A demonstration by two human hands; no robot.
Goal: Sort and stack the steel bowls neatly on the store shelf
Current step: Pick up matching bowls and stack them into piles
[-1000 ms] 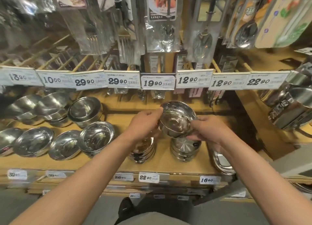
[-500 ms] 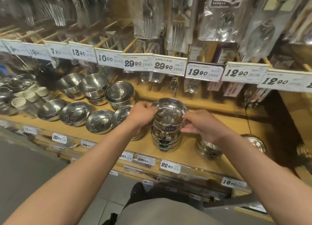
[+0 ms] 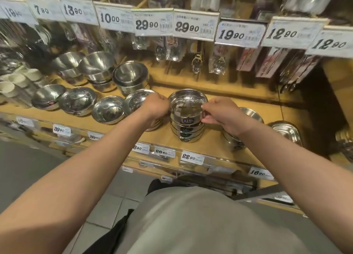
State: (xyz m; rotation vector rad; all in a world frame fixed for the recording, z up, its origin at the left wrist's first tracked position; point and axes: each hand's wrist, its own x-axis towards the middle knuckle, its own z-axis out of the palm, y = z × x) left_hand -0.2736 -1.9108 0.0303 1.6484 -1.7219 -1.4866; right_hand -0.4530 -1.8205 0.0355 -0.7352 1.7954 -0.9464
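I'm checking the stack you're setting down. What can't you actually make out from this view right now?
- Head view: how many bowls are in the bowl stack; their rims blur together.
- The left hand covers its own fingertips and part of the wide bowl.
- The right hand and forearm hide most of the stack beside it.
- The steel tray is blurred.
- Small print on the price tag is too small.

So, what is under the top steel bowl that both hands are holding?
Under the top steel bowl sits a stack of similar round steel bowls on the wooden shelf. Only their rims and outer sides show; their insides are covered. The left hand and right hand grip the rim.
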